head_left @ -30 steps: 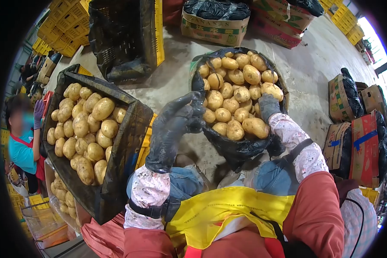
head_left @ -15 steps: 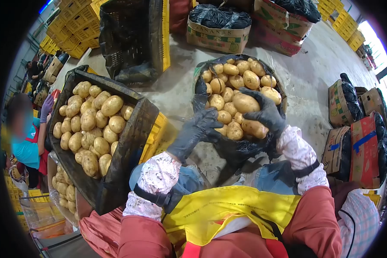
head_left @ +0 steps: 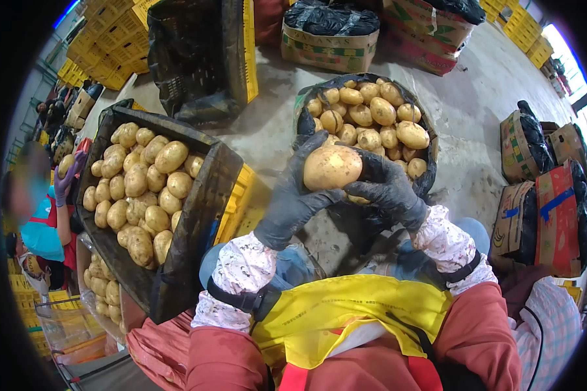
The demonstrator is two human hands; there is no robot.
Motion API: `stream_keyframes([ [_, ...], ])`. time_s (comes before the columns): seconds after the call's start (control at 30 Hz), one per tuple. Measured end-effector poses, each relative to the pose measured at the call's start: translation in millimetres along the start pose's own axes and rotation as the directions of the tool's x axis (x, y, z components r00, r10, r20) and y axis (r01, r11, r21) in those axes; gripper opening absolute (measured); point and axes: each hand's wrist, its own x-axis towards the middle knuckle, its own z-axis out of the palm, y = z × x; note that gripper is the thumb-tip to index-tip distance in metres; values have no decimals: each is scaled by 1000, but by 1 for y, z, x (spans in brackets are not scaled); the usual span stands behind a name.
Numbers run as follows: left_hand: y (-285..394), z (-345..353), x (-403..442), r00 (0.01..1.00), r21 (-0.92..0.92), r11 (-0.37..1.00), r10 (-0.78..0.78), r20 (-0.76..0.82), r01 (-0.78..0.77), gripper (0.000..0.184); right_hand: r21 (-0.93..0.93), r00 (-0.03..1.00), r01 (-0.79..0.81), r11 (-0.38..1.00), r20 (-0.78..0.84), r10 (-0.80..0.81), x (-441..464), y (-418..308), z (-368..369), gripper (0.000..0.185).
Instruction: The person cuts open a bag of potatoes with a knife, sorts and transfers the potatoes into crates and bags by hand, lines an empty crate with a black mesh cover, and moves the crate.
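A large pale-brown potato [head_left: 332,168] is held between my two dark-gloved hands, over the near edge of a box lined with black plastic [head_left: 426,146]. My left hand [head_left: 298,195] grips it from the left, thumb underneath. On its right side, the fingers of my right hand [head_left: 388,190] close against it. Many potatoes [head_left: 381,112] fill the lined box beyond. To the left, a tilted crate with a dark liner [head_left: 202,189] holds a heap of similar potatoes [head_left: 137,182].
A lined yellow crate [head_left: 251,52] stands upright at the back. Cartons with black plastic [head_left: 329,49] sit behind the potato box, and more cartons [head_left: 557,215] stand right. At far left a co-worker's gloved hand [head_left: 64,176] holds a potato. Below it is another potato container [head_left: 101,287].
My right hand has lifted the large potato out of the box and brought it left and nearer. My left hand has closed on it too. The co-worker's hand now shows a potato.
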Motion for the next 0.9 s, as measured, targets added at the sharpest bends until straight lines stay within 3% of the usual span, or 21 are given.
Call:
stream_keyframes([
  [0.13,5,-1,-2,999,3,999,-38,5,38,76,-117,999,-46,992,21,49,2,8,-14,57],
  [0.23,8,-5,-2,993,49,992,-114,20,113,72,-3,995,-100,995,-8,100,-1,7,-8,50],
  [0.3,7,-14,-3,975,-53,974,-220,-11,219,63,-110,997,-75,991,-40,71,0,7,-9,35],
  [0.33,8,-17,-4,975,-64,973,-221,10,221,63,-233,996,-91,968,-39,84,0,9,-15,34],
  [0.37,12,-21,-5,961,-140,956,-268,-69,256,61,-245,993,-117,962,-14,117,-1,5,-18,34],
  [0.4,16,-27,-5,961,-218,953,-244,-132,212,60,-256,988,-144,956,13,153,-1,1,-21,33],
  [0.43,20,-33,-5,956,-290,944,-219,-193,158,60,-394,994,-105,913,-30,101,3,6,-36,33],
  [0.5,24,-59,-4,947,-399,912,-38,-319,-98,61,-670,992,-109,734,-122,36,17,24,-90,30],
  [0.53,26,-74,-4,919,-431,875,39,-392,-221,63,-673,965,-237,701,-249,88,21,14,-104,32],
  [0.57,34,-78,-2,936,-653,707,40,-349,-273,63,-760,946,-302,576,-312,85,28,14,-126,32],
  [0.6,43,-81,-1,950,-824,483,55,-309,-296,64,-877,937,-348,332,-339,84,32,15,-152,32],
  [0.63,41,-85,-1,917,-784,519,0,-399,-341,68,-940,936,-339,35,-334,109,37,16,-173,32],
  [0.67,38,-81,-1,916,-782,521,-1,-402,-343,68,-931,924,-338,-141,-356,139,40,19,-190,33],
  [0.7,34,-72,-2,958,-768,590,33,-283,-248,63,-835,822,-538,-113,-550,148,42,29,-211,34],
  [0.73,30,-66,-2,986,-737,658,55,-157,-154,58,-836,822,-538,-112,-549,149,40,31,-217,34],
  [0.77,21,-67,2,1000,-723,691,9,13,3,55,-822,817,-427,-377,-530,228,38,35,-223,31],
  [0.8,22,-58,3,1000,-722,691,5,10,4,55,-753,794,-263,-604,-524,307,36,40,-226,30],
  [0.87,28,-34,3,993,-354,928,-112,36,118,54,-752,806,-290,-592,-526,273,37,63,-238,25],
  [0.9,25,-35,4,993,-354,928,-116,30,119,54,-770,857,-312,-556,-481,185,36,70,-244,23],
])
